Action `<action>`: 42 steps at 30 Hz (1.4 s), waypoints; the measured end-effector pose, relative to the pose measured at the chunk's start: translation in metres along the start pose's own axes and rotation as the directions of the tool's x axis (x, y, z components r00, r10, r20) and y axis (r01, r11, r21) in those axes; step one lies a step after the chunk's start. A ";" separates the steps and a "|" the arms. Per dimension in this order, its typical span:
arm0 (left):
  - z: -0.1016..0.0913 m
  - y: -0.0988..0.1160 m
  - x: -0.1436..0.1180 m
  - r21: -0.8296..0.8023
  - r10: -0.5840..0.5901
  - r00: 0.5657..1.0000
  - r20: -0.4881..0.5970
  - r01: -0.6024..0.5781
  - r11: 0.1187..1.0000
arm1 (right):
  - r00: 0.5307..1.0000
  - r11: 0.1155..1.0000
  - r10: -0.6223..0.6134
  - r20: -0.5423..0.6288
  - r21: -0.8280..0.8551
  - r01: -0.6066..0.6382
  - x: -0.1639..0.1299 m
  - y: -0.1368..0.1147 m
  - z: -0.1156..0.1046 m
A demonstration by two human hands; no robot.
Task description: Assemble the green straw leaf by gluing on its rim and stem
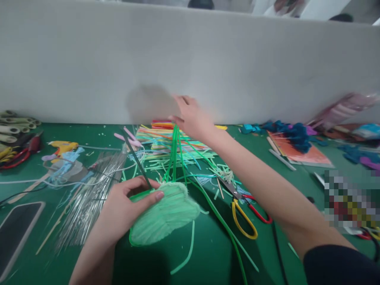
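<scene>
Scissors [237, 196] with one yellow and one red handle lie by the right arm. Behind the hands is a messy pile of colored strips [157, 140]. On the left are a yellow glue gun [63, 148], a bunch of shiny clear sticks [89, 202], a phone [19, 233], pliers [25, 152] with red handles and some hollow sticks [16, 126]. On the right, dark blue fluff [299, 138] sits on orange paper [303, 150], with a pink bag [341, 111] behind.

The table [213, 253] is green, and a plain pale wall [252, 67] stands at its back.

The green fuzzy piece [169, 215] is over the front of the table, in the left hand [133, 202]. It is light green and bumpy, with a brighter green edge. The left fingers hold it tight, thumb on top, and a thin dark stick [136, 156] pokes up from there. Long green strings [173, 158] go up toward the right hand [191, 120], which is high near the wall. Its fingers are bent; it is blurry, so I cannot tell if they pinch the strings.
</scene>
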State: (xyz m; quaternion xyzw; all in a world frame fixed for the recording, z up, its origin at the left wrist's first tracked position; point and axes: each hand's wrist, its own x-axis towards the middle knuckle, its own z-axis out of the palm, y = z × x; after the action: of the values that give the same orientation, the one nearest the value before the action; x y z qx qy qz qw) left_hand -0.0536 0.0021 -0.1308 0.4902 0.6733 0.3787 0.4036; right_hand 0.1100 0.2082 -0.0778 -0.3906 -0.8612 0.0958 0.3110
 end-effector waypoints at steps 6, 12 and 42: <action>0.002 -0.011 0.007 -0.236 -0.088 0.995 0.056 0.098 0.967 | 0.913 0.828 -0.178 0.368 0.557 -0.063 -0.080 -0.033 -0.003; 0.011 -0.017 0.016 -0.151 -0.029 0.994 0.107 0.045 0.988 | 0.912 0.780 -0.067 0.405 0.591 -0.205 -0.123 -0.033 0.000; 0.024 -0.016 0.018 -0.025 0.011 0.996 0.087 -0.009 1.000 | 0.840 0.866 -0.499 0.213 0.086 0.493 -0.140 -0.009 0.009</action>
State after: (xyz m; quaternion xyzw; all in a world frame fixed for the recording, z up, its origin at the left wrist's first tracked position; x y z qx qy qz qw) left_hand -0.0410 0.0184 -0.1572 0.5046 0.6479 0.3672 0.4368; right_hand 0.1689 0.1000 -0.1461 -0.1367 -0.9612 0.0681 0.2296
